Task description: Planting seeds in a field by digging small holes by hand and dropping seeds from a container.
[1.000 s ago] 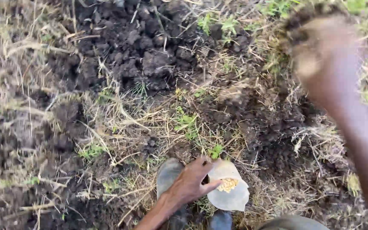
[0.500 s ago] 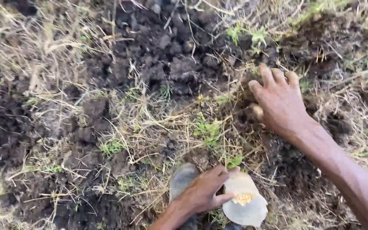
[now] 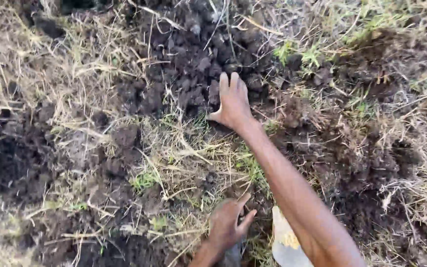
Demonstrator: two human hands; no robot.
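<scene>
Head view: right hand (image 3: pixel 233 101) flat, fingers together, on dark soil (image 3: pixel 189 64); left hand (image 3: pixel 228 222) loosely spread beside pale container (image 3: pixel 285 242).

There was only the one view, from the camera worn on the person's head, and it looked steeply down at the ground in front of them. It faced a patch of dark, broken soil (image 3: pixel 193 59) with dry straw (image 3: pixel 189 153) across it. It sat close: the right hand (image 3: pixel 233 101) reached out near the middle of the frame, its forearm running in from the lower right edge, and the left hand (image 3: pixel 228 225) showed low down by the bottom edge, beside a pale container (image 3: pixel 285 244) cut off by that edge. No horizon showed, only earth and grass on every side.
</scene>
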